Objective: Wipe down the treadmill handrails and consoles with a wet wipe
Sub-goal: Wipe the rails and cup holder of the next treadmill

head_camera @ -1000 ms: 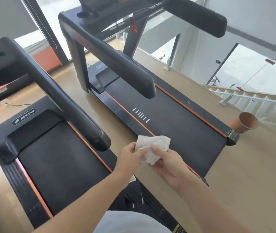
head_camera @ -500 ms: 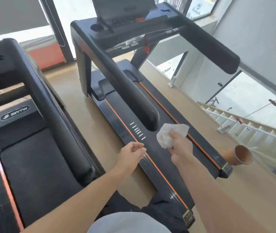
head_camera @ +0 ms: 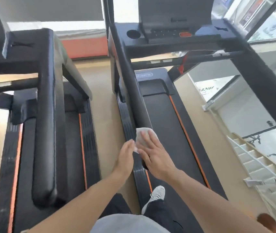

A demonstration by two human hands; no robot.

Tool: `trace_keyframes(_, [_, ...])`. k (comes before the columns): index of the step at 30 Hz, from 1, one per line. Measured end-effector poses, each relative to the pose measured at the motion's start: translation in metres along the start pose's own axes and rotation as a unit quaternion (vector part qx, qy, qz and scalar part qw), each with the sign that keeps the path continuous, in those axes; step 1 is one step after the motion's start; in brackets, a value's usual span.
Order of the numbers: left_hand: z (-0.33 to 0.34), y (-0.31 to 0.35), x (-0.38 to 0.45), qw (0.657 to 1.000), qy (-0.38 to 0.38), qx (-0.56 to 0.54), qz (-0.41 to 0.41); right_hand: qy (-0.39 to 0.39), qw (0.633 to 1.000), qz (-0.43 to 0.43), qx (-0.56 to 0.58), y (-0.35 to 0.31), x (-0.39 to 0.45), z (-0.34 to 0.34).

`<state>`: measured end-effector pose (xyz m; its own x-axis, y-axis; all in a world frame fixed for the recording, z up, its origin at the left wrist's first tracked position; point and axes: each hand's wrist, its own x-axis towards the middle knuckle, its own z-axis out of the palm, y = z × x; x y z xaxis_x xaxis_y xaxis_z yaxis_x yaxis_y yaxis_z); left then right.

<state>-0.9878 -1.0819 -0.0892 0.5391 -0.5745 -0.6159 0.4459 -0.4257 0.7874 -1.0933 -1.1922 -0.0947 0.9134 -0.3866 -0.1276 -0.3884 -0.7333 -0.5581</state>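
Handrail wiping begins: right hand (head_camera: 157,158), fingers flat, presses the wet wipe (head_camera: 142,135) onto the handrail (head_camera: 134,98); left hand (head_camera: 125,155) flat alongside, touching its edge. Next, slide forward toward the console (head_camera: 167,36).

Single head view, looking forward-down along treadmill handrail (head_camera: 134,91), hands near.

Daylight enters through the windows (head_camera: 76,22) at twelve and two o'clock, overexposed to near white. Motion blur softens the whole frame, most on the handrail (head_camera: 44,115) at nine o'clock. Wide-angle distortion bends straight edges toward the borders. Shadows are soft.
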Motion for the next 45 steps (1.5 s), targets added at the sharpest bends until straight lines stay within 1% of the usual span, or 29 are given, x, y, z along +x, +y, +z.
trace_keyframes(2, [0.024,0.011,0.009,0.998,0.037,-0.044,-0.002,-0.066,0.995,-0.068,-0.026,0.028,0.002,-0.015])
trace_keyframes(4, [0.047,0.021,0.013,0.994,0.077,-0.073,-0.008,-0.103,0.98,-0.159,-0.063,0.051,0.014,-0.026])
trace_keyframes(7, [0.066,0.024,0.025,0.987,0.13,-0.097,-0.014,-0.105,0.95,-0.271,-0.113,0.072,0.044,-0.033])
trace_keyframes(10, [0.069,0.018,0.034,0.977,0.193,-0.083,-0.022,-0.103,0.931,-0.325,-0.131,0.081,0.081,-0.04])
trace_keyframes(12, [0.069,0.018,0.039,0.969,0.213,-0.125,-0.029,-0.112,0.921,-0.346,-0.14,0.082,0.112,-0.047])
trace_keyframes(14, [0.067,0.018,0.047,0.965,0.207,-0.16,-0.032,-0.129,0.915,-0.351,-0.153,0.082,0.147,-0.055])
trace_keyframes(18, [0.063,0.009,0.078,0.962,0.223,-0.142,-0.063,-0.153,0.894,-0.371,-0.201,0.075,0.218,-0.071])
trace_keyframes(20, [0.058,0.016,0.086,0.959,0.235,-0.145,-0.058,-0.157,0.887,-0.376,-0.219,0.073,0.252,-0.08])
trace_keyframes(24, [0.052,0.029,0.1,0.964,0.221,-0.137,-0.054,-0.144,0.891,-0.363,-0.233,0.075,0.314,-0.1])
trace_keyframes(26, [0.054,0.027,0.099,0.966,0.22,-0.125,-0.06,-0.143,0.891,-0.368,-0.224,0.077,0.324,-0.1])
trace_keyframes(29, [0.065,0.019,0.094,0.965,0.238,-0.099,-0.045,-0.128,0.887,-0.396,-0.201,0.079,0.325,-0.096])
trace_keyframes(31, [0.07,0.016,0.093,0.957,0.271,-0.087,-0.049,-0.14,0.872,-0.42,-0.21,0.077,0.33,-0.098])
trace_keyframes(32, [0.072,0.016,0.091,0.952,0.291,-0.074,-0.065,-0.155,0.859,-0.432,-0.224,0.074,0.331,-0.099])
trace_keyframes(35, [0.079,0.018,0.086,0.925,0.364,-0.034,-0.108,-0.221,0.81,-0.469,-0.275,0.058,0.324,-0.096])
trace_keyframes(37, [0.089,0.021,0.084,0.895,0.424,-0.003,-0.139,-0.257,0.765,-0.508,-0.301,0.052,0.309,-0.089])
trace_keyframes(38, [0.094,0.022,0.084,0.877,0.453,0.015,-0.158,-0.266,0.739,-0.533,-0.314,0.051,0.3,-0.085])
trace_keyframes(39, [0.099,0.023,0.084,0.859,0.482,0.025,-0.173,-0.27,0.721,-0.555,-0.315,0.051,0.292,-0.083])
trace_keyframes(41, [0.111,0.024,0.082,0.819,0.544,0.015,-0.183,-0.268,0.709,-0.596,-0.266,0.06,0.271,-0.08])
trace_keyframes(43, [0.123,0.024,0.078,0.773,0.609,-0.021,-0.175,-0.264,0.708,-0.63,-0.178,0.074,0.248,-0.079])
trace_keyframes(45, [0.136,0.02,0.076,0.731,0.658,-0.053,-0.175,-0.272,0.706,-0.648,-0.089,0.09,0.23,-0.078])
